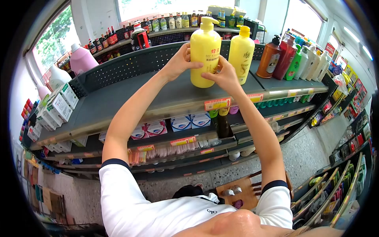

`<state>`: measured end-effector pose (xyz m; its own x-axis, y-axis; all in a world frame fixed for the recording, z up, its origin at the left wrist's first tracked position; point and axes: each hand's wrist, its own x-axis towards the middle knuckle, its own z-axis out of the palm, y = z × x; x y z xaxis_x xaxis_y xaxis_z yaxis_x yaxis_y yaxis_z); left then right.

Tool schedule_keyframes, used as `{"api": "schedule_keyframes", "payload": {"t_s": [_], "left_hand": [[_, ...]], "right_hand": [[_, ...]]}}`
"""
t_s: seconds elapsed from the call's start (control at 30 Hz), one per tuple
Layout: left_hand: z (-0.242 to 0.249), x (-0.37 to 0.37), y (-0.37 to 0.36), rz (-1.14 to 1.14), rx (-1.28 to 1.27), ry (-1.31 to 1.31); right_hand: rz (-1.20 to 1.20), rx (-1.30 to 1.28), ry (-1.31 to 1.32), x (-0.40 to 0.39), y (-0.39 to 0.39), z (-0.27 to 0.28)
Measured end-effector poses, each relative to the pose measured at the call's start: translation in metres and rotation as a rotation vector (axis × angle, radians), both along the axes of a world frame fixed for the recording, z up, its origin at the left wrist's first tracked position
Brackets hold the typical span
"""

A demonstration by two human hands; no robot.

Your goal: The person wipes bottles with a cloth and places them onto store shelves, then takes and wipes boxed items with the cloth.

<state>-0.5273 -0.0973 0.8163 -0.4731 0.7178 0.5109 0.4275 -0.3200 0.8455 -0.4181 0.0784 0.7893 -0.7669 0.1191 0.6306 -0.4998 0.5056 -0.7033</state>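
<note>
Both my hands are on a large yellow pump bottle (206,39) that stands upright at the front of the dark top shelf (158,87). My left hand (182,61) wraps its left side, thumb across the front. From the right, my right hand (226,74) grips the lower part, its thumb on the front near the base. A second yellow pump bottle (240,57) with a brighter yellow cap stands just behind my right hand, to the right of the held one. Red and black print shows on the held bottle's label.
To the right stand an amber pump bottle (269,59), a dark red bottle (285,57) and a green bottle (293,65). White-and-green boxes (59,106) and a pink jug (82,59) are at the left. Below me, a wooden stool (248,193) carries small bottles.
</note>
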Motion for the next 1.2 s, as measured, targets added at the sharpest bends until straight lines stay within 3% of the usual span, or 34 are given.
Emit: {"api": "schedule_keyframes", "payload": {"t_s": [1.2], "left_hand": [[-0.028,-0.021,0.014,-0.117,-0.066,-0.077]], "right_hand": [[-0.29,0.051,-0.049,-0.004,-0.009,-0.015]]}}
